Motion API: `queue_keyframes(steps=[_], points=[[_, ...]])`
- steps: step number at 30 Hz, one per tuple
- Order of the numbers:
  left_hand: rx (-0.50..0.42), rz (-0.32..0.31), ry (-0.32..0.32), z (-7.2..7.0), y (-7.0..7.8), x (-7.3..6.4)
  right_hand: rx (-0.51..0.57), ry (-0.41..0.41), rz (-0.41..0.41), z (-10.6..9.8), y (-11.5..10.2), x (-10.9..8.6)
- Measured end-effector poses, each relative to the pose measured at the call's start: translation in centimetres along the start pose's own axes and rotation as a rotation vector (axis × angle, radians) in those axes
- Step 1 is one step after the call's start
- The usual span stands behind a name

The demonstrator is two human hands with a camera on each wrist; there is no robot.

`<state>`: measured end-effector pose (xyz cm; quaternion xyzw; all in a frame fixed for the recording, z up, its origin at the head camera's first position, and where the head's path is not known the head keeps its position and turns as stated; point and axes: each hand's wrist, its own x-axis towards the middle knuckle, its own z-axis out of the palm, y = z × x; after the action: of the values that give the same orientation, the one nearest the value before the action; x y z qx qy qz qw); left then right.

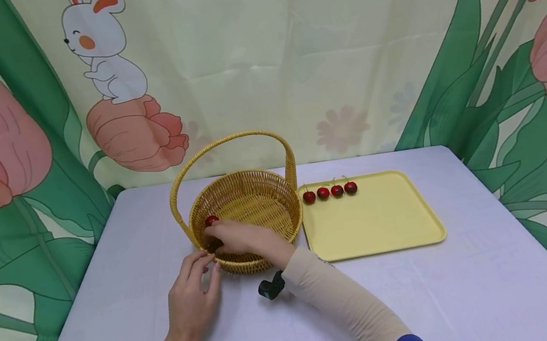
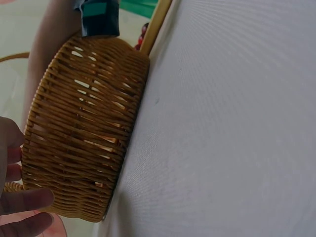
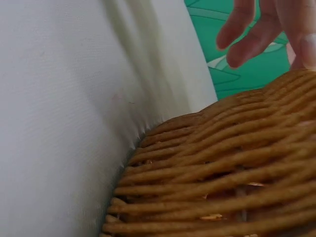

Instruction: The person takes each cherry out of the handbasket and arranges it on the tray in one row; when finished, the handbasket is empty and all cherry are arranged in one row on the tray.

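My right hand (image 1: 241,236) is down inside the wicker basket (image 1: 237,265), on its left side, fingers bent. Can't tell from here whether they're pinching anything, since my own hand and the rim hide the tips. My left hand (image 1: 192,299) is at the near-left rim, fingers loose and touching the wicker rather than clamped around it.

There's one cherry (image 1: 211,220) in plain sight in the basket, right beside my right fingers. Four more cherries (image 1: 322,193) sit in a row along the far edge of the yellow tray (image 1: 374,220), toward its left corner, just right of the basket.

Handling-wise, I'd guess these are light, smooth and a bit slick, so they'd roll off if I poke instead of pinch. If they're real fruit, squeezing hard could bruise them; if fake, probably no worry. I'd go thumb and fingertip around the fat middle. The ones on the tray show thin stems (image 1: 345,178), but I wouldn't trust those for lifting, they look snappable.

The basket looks stiff but light, so a knock could shift it. Best steadied by the rim, imo; the tall handle (image 1: 225,138) is more for carrying.
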<state>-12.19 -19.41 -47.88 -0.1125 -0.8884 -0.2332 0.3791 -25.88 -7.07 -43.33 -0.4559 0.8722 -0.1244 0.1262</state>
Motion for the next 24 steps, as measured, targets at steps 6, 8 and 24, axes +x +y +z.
queue_keyframes(steps=[6, 8, 24], points=[[-0.001, 0.021, 0.019, 0.1, 0.2, 0.1, 0.028, 0.051, 0.002, -0.7, 0.4, -1.3], [-0.006, 0.025, 0.019, 0.1, 0.2, 0.2, 0.037, 0.068, 0.008, -0.9, 0.7, -1.9], [-0.004, -0.033, -0.036, -0.2, 0.4, 0.2, 0.18, 0.278, 0.0, -3.1, 3.1, -6.3]])
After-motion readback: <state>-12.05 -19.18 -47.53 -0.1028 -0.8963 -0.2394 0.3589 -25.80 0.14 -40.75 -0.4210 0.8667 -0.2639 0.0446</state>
